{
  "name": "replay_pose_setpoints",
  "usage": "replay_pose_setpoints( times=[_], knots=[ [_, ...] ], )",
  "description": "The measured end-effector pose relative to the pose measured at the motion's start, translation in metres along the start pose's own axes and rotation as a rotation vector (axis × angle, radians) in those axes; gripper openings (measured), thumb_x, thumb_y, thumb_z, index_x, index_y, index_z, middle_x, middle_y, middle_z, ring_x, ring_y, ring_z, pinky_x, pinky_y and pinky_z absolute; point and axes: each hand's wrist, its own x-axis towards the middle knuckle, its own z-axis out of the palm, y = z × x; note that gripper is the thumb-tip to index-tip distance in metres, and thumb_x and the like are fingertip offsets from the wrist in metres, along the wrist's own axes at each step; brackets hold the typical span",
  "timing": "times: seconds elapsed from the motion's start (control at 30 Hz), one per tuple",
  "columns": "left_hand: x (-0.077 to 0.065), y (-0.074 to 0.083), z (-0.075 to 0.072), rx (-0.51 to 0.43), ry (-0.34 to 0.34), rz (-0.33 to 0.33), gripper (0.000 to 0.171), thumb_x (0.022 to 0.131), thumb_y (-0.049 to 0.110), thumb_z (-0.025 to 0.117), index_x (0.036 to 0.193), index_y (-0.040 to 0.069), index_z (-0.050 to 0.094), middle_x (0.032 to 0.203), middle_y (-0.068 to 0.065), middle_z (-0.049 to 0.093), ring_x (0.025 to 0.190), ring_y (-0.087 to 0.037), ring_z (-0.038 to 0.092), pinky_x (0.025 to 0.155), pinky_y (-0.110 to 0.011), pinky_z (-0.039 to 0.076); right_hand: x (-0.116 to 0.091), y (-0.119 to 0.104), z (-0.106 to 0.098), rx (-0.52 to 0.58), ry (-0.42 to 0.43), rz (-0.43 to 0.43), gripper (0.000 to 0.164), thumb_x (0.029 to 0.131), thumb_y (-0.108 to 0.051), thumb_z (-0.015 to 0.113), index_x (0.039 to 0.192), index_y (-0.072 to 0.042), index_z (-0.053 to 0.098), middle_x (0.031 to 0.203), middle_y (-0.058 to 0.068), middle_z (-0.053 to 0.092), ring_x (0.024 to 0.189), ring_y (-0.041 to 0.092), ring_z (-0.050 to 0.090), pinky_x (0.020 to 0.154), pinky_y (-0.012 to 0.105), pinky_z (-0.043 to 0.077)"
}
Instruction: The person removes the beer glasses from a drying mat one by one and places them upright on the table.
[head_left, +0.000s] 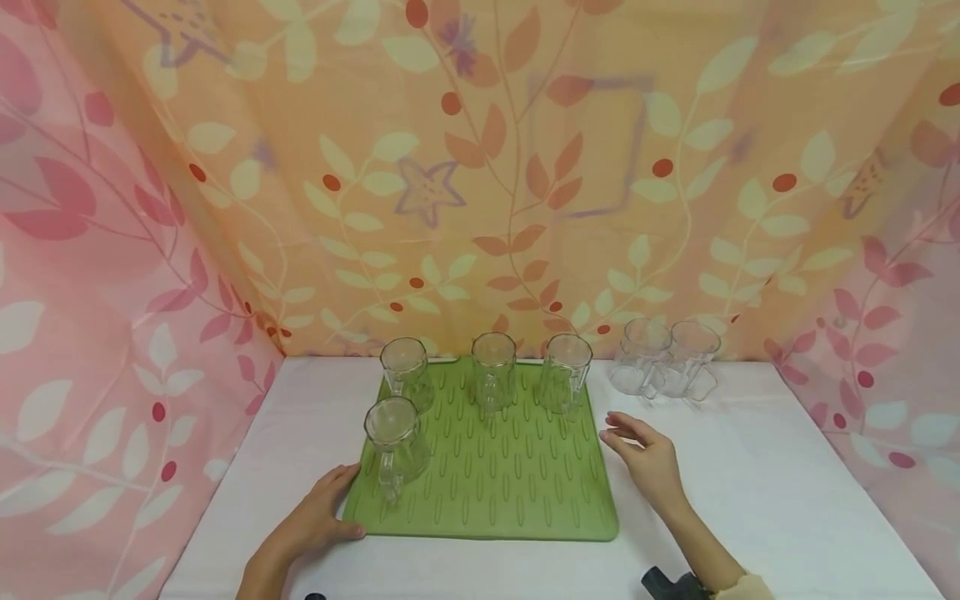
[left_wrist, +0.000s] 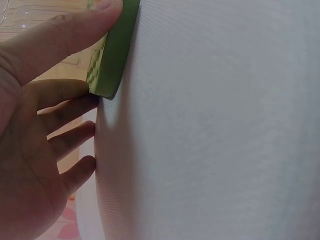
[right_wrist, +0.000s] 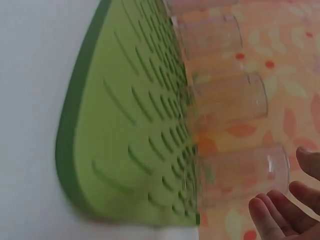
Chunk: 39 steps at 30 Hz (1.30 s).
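1. Four clear glass mugs (head_left: 493, 372) on end on the green ridged mat (head_left: 495, 504): three spaced along the far edge, a fourth nearer, in front of the leftmost; likely kept there for level, grippy footing. Mouth up or mouth down: cannot tell through clear glass.

2. Handles on the mat mostly turned toward the near side, probably handy for grasping; rightmost one angled off to the right.

3. Two matching mugs (head_left: 688, 360) off the mat, side by side on the white tabletop (head_left: 750, 475), back right, handles pointing rightward.

4. Left hand (head_left: 318, 510) at the mat's near-left corner: thumb against the near edge, fingers fairly straight along the left side, touching rather than clenched; perhaps to steady or square the mat.

5. Right hand (head_left: 643, 462) just beyond the mat's right edge, fingers loosely bent and parted, holding nothing; seemingly near enough to reach the rightmost mug or the mat.

6. No readable brand, label or lettering on glass or mat. Only leaf prints on the orange backdrop cloth (head_left: 480, 267), plus a purple star outline (head_left: 430, 192).
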Motion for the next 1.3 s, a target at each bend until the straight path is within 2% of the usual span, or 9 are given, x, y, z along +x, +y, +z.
replay_pose_setpoints(
  times=[0.13,0.37,0.5,0.67,0.8,0.97,1.3],
  knots=[
    [0.0,0.001,-0.001,0.0,-0.002,-0.012,0.101,0.055,0.034,0.083,0.138,0.001,0.036,0.142,-0.024,0.031,0.131,-0.044,0.024,0.103,-0.061,0.022,-0.004,-0.013,0.02,0.088,-0.087,-0.019,0.038,0.079,-0.012,0.071,0.113,0.001,0.061,0.109,0.017,0.063,0.094,0.028,0.062,0.073,0.016,0.052],
    [-0.003,0.0,0.001,-0.021,-0.007,-0.024,0.103,0.053,0.034,0.084,0.138,0.002,0.036,0.142,-0.026,0.029,0.13,-0.045,0.023,0.103,-0.061,0.021,-0.008,-0.027,0.054,0.193,-0.237,-0.053,0.039,0.078,-0.016,0.072,0.112,-0.001,0.062,0.11,0.017,0.062,0.1,0.036,0.057,0.079,0.028,0.053],
    [-0.004,-0.002,0.002,-0.011,-0.014,-0.028,0.102,0.055,0.035,0.084,0.139,0.003,0.035,0.143,-0.024,0.028,0.131,-0.044,0.023,0.103,-0.061,0.021,-0.007,-0.033,0.07,0.241,-0.297,-0.092,0.039,0.078,-0.015,0.071,0.113,0.0,0.062,0.111,0.021,0.06,0.101,0.037,0.057,0.08,0.03,0.053],
    [-0.003,0.001,-0.001,0.002,-0.014,-0.021,0.101,0.058,0.036,0.082,0.14,0.004,0.034,0.144,-0.023,0.027,0.132,-0.043,0.021,0.103,-0.062,0.021,-0.003,-0.045,0.083,0.25,-0.346,-0.085,0.036,0.078,-0.013,0.071,0.112,-0.004,0.063,0.108,0.014,0.063,0.099,0.028,0.06,0.079,0.033,0.054],
    [-0.003,0.004,-0.005,0.013,-0.017,-0.024,0.101,0.058,0.036,0.082,0.141,0.005,0.033,0.145,-0.024,0.026,0.132,-0.043,0.021,0.102,-0.062,0.021,-0.004,-0.066,0.09,0.254,-0.397,-0.071,0.034,0.079,-0.007,0.069,0.112,-0.001,0.063,0.106,0.014,0.064,0.099,0.032,0.059,0.08,0.037,0.053],
    [-0.002,0.003,-0.007,0.02,-0.01,-0.023,0.101,0.058,0.035,0.083,0.14,0.004,0.033,0.144,-0.024,0.026,0.132,-0.043,0.021,0.103,-0.062,0.021,-0.007,-0.088,0.099,0.251,-0.479,-0.061,0.034,0.081,-0.004,0.067,0.113,0.004,0.06,0.108,0.018,0.062,0.1,0.034,0.058,0.081,0.032,0.053],
    [0.0,0.0,-0.003,0.005,-0.01,-0.007,0.102,0.057,0.035,0.083,0.14,0.002,0.034,0.143,-0.025,0.027,0.132,-0.044,0.021,0.103,-0.061,0.02,-0.017,-0.097,0.123,0.26,-0.571,-0.069,0.035,0.081,-0.006,0.068,0.114,0.003,0.061,0.108,0.016,0.063,0.099,0.031,0.06,0.082,0.034,0.052]
  ],
)
